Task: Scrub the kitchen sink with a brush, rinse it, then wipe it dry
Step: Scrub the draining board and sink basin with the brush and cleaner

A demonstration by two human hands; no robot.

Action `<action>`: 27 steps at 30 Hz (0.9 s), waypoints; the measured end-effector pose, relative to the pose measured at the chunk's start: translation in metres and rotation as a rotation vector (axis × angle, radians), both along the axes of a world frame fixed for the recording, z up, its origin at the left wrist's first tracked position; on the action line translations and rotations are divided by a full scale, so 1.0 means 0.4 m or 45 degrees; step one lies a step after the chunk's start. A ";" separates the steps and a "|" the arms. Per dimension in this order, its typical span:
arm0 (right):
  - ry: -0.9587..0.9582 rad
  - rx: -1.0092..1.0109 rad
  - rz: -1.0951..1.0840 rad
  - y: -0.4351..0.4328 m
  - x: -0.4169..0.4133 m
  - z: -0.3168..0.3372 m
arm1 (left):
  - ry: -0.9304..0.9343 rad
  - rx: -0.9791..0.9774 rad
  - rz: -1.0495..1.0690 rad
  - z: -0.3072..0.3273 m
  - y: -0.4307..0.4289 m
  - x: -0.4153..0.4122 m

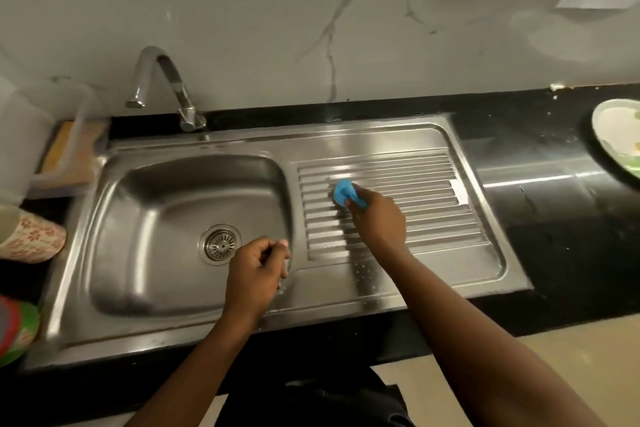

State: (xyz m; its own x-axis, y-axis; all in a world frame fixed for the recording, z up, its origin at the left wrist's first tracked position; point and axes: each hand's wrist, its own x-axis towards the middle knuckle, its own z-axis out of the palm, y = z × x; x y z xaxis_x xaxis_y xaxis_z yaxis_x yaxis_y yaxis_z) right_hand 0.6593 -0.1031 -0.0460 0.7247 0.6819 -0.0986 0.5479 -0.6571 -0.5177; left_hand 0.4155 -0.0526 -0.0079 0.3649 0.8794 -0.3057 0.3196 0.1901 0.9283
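A pale marbled wall [242, 10] rises behind a black counter [554, 218], and set into the counter is a steel sink [242, 144]. Its basin [156, 218] is on the left and a ribbed drainboard [433, 204] on the right. A person leans over it, bare arms reaching in.

The right hand [377, 218] grips a small blue brush [343, 191], pressed down on the drainboard's ribs near their left end. The left hand [254, 270] hovers over the basin's right edge, its fingers curled into a fist (nothing shows in it).

The tap [166, 80] is over the basin's back left corner, and no water is running. This looks like the scrubbing step, with rinsing and drying not yet begun. The next move likely calls for firm strokes along the ribs, then on into the basin.
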 end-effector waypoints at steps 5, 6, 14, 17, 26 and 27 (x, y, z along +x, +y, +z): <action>-0.136 -0.074 -0.273 -0.157 0.231 0.025 | 0.059 0.012 -0.034 0.003 -0.011 0.027; -0.138 -0.096 -0.373 -0.189 0.282 0.040 | 0.071 0.011 -0.034 0.003 -0.012 0.029; 0.180 0.064 -0.268 -0.009 0.081 0.031 | 0.131 -0.009 0.002 0.006 -0.015 0.049; 0.200 0.028 0.111 0.117 -0.106 0.030 | 0.145 0.005 -0.016 0.005 -0.015 0.062; -0.006 -0.038 -0.184 -0.091 0.225 0.056 | 0.142 -0.016 -0.047 -0.012 -0.010 0.086; -0.013 -0.046 -0.320 -0.128 0.284 0.065 | 0.144 -0.015 -0.054 -0.013 -0.011 0.088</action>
